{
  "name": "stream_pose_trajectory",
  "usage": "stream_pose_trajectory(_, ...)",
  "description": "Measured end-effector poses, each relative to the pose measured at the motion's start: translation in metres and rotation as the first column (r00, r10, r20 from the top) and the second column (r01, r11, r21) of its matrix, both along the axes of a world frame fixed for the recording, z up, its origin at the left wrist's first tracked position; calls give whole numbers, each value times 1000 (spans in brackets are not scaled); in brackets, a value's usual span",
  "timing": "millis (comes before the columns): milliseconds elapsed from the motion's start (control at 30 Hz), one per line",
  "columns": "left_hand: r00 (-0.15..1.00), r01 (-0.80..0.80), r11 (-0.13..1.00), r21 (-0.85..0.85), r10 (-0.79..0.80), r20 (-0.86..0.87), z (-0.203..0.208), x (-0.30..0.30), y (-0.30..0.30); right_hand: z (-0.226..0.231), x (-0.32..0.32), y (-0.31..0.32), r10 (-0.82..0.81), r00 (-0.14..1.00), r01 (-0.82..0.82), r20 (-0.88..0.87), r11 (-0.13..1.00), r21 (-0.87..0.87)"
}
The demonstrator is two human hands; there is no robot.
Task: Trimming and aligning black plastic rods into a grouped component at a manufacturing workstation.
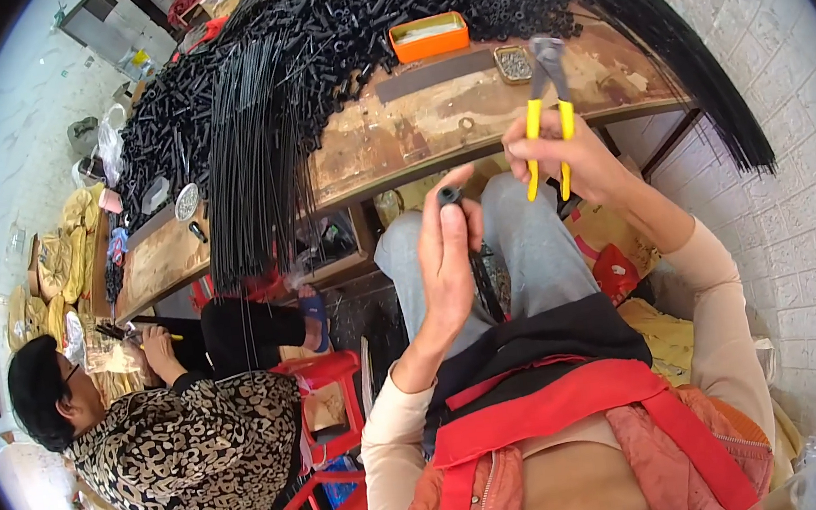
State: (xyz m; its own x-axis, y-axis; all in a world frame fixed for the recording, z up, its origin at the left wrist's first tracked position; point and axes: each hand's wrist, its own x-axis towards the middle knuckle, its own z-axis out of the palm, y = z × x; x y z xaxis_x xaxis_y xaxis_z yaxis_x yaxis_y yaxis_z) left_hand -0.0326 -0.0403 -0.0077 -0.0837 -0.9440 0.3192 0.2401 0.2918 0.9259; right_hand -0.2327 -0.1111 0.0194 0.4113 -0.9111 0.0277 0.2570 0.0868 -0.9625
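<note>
My left hand (447, 266) is closed around a black tubular piece (450, 195), its round hollow end pointing up beside the thumb. A thin black length (484, 287) hangs below that hand, over my lap; I cannot tell whether it joins the piece. To the right, my right hand (573, 158) grips pincers (548, 66) with yellow handles and a grey metal head, held upright above the table's near edge. The handles stand somewhat apart. Both hands are in front of the wooden table (385, 142), apart from each other.
A big heap of black tubular parts (342, 31) covers the table's back. Bundles of thin black rods (250, 152) overhang its edge. An orange box (432, 48), a small tray of metal bits (513, 65) and a dark strip (438, 76) lie ahead. A co-worker (189, 451) sits left near red stools (330, 410).
</note>
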Motion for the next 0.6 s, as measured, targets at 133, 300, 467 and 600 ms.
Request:
stream_pose_trajectory(133, 981, 161, 986, 30, -164, 102, 2, -1, -4, 14, 4, 41, -90, 986, 57, -138, 972, -229)
stream_pose_trajectory(300, 947, 318, 943, 102, -321, 17, 6, -16, 2, 13, -9, 58, -147, 939, -1, -311, 903, -430)
stream_pose_trajectory(467, 941, 335, 933, 128, -337, -9, 3, -23, 1, 14, -13, 63, -184, 943, 25, -278, 870, -492)
stream_pose_trajectory(600, 952, 302, 947, 108, -305, 12, 5, -28, 4, 11, -17, 63, -201, 928, 39, -313, 890, -455)
